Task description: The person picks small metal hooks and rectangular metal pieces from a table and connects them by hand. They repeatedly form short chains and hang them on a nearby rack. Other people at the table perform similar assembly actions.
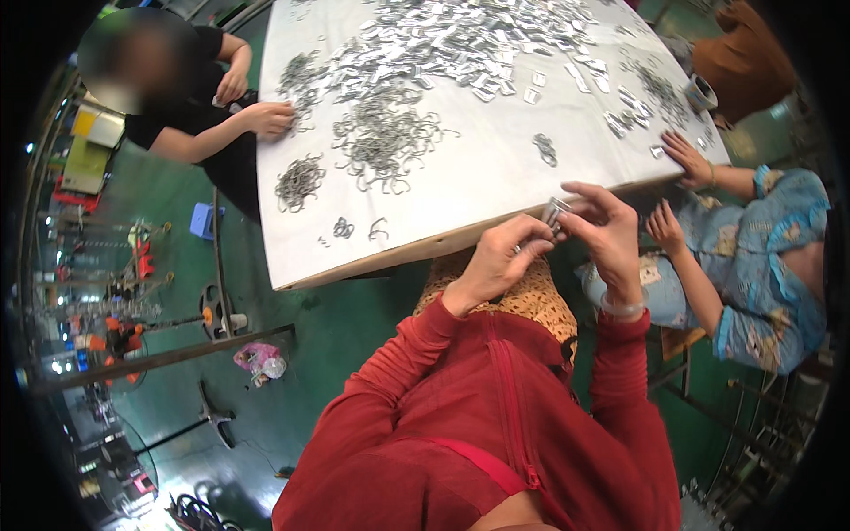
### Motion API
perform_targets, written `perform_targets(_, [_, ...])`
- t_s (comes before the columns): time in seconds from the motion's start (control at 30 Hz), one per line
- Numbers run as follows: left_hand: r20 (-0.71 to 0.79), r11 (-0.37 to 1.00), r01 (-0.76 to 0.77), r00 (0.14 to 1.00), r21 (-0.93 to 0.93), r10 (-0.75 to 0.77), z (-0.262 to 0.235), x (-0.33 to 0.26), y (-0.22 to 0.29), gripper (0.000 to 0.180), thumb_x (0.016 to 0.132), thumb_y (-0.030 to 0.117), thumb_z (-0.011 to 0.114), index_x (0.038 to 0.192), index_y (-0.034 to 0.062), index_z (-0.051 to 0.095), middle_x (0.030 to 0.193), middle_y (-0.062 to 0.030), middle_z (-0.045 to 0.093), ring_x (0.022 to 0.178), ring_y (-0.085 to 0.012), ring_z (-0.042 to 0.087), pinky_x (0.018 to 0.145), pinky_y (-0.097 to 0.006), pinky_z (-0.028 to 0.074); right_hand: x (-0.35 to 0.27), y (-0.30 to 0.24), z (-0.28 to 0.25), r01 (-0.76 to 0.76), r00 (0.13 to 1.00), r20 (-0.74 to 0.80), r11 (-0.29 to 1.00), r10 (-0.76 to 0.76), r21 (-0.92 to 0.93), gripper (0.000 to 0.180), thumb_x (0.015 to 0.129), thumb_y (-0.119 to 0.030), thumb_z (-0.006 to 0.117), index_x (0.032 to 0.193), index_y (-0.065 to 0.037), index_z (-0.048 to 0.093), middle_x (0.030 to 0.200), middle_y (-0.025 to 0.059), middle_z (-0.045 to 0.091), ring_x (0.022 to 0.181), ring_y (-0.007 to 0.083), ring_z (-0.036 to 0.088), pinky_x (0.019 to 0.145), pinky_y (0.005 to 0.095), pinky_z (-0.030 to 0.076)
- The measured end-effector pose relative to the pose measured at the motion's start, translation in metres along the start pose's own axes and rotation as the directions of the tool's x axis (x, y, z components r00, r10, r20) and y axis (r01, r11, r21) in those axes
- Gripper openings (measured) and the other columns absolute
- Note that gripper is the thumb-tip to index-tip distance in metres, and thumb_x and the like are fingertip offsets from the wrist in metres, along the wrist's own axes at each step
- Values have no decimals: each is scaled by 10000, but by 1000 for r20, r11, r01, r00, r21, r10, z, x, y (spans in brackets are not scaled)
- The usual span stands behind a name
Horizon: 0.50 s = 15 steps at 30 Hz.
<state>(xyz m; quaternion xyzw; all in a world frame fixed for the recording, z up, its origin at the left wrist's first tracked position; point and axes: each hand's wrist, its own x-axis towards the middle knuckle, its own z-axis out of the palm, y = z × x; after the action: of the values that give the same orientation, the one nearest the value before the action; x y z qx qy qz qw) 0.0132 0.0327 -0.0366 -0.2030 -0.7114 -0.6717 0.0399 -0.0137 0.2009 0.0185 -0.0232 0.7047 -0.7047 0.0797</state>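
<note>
In front of me, just off the near edge of the table, both hands meet at a small silvery metal piece (pixel 555 212) shaped like a flat clip. My right hand (pixel 613 232) pinches it between thumb and fingers. The fingers of my left hand (pixel 498 264) are closed at its lower left end, and a small shiny bit shows between them, too small to name. Beyond my hands lies a little cluster of bent wire hooks (pixel 545 150). A large pile of similar flat metal pieces (pixel 460 44) covers the far part of the table.
The white-topped table (pixel 478 190) has a wooden edge. Heaps of wire hooks (pixel 381 142) lie left of centre. One co-worker's hand (pixel 270 119) rests at the left edge, another's hand (pixel 686 159) at the right. A roll of tape (pixel 700 93) stands at the right edge.
</note>
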Motion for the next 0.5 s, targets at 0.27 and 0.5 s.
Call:
perform_targets(0.27, [-15,999,29,999,38,-28,-7,2,5,101,821,18,605,920,9,595,858,-122,612,800,-266,617,704,-335,479,1,-1,11,31,998,-53,1000,-31,0,170,790,40,652,958,66,637,795,91,664,644,107,620,573,210,510])
perform_targets(0.5, [17,987,139,990,78,-141,-12,0,-12,173,800,55,640,967,27,605,924,-97,631,921,-250,598,758,-340,461,2,3,18,36,994,-106,991,-22,130,177,768,84,655,945,71,643,803,95,661,636,108,616,561,205,508])
